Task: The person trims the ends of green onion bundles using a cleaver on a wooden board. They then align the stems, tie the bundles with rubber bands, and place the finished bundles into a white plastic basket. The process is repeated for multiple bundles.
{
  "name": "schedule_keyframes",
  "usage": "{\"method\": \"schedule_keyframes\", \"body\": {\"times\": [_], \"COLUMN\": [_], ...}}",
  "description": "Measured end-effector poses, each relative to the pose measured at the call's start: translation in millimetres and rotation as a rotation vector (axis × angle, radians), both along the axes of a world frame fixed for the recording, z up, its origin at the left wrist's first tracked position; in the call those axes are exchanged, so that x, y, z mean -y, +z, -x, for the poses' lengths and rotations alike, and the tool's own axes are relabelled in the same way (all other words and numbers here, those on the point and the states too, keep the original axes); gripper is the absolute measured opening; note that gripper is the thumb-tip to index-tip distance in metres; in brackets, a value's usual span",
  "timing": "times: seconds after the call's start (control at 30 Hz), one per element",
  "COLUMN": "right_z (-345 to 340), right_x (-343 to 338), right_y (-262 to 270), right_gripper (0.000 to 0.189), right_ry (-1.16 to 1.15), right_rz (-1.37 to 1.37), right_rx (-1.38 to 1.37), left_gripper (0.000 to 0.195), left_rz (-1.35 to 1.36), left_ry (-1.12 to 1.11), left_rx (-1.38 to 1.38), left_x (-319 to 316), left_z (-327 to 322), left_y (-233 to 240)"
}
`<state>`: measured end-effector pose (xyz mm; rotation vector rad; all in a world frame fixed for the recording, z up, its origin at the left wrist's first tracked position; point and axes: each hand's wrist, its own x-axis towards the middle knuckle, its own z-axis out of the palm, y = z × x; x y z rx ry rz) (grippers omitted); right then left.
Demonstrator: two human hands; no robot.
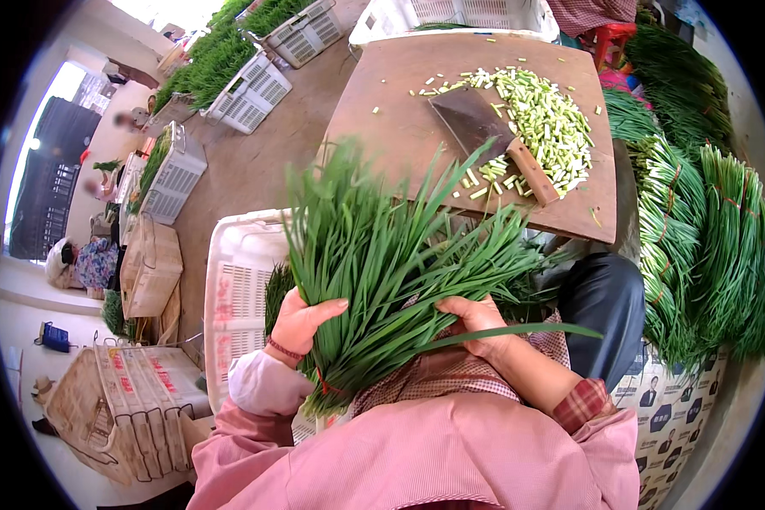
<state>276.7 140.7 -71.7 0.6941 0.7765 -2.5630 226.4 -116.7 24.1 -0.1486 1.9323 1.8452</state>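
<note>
A large bundle of green Chinese chives (pixel 363 274) lies across my lap, its leaves fanned out forward and to the right. A red band (pixel 324 382) ties it near the cut ends, by my body. My left hand (pixel 299 322) grips the leaves on the left side, thumb on top. My right hand (pixel 475 322) is closed around the leaves on the right, and one long leaf crosses over that wrist. Beyond the bundle, a cleaver (pixel 475 121) with a wooden handle lies on a brown board (pixel 382 140) among many short cut stem pieces (pixel 548 121).
A white plastic crate (pixel 242 236) stands at my left, another (pixel 452 19) behind the board. Banded chive bundles (pixel 733 236) are piled at the right. Filled crates (pixel 248 89) line the floor at upper left; a person (pixel 95 261) sits at far left.
</note>
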Motion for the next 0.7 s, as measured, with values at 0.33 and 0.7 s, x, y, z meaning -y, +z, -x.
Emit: {"method": "schedule_keyframes", "body": {"times": [0.33,0.7], "right_z": [1,-2], "right_x": [-17,-30], "right_y": [-12,-27], "right_gripper": [0.041,0.039], "right_ry": [0.047,0.076], "right_rz": [0.326,0.583], "right_rx": [0.050,-0.191], "left_gripper": [0.029,0.030], "left_rz": [-0.209,-0.367], "left_ry": [0.065,0.066], "left_rx": [0.089,0.167], "left_x": [19,31], "left_z": [-4,-10], "left_y": [-10,-7]}}
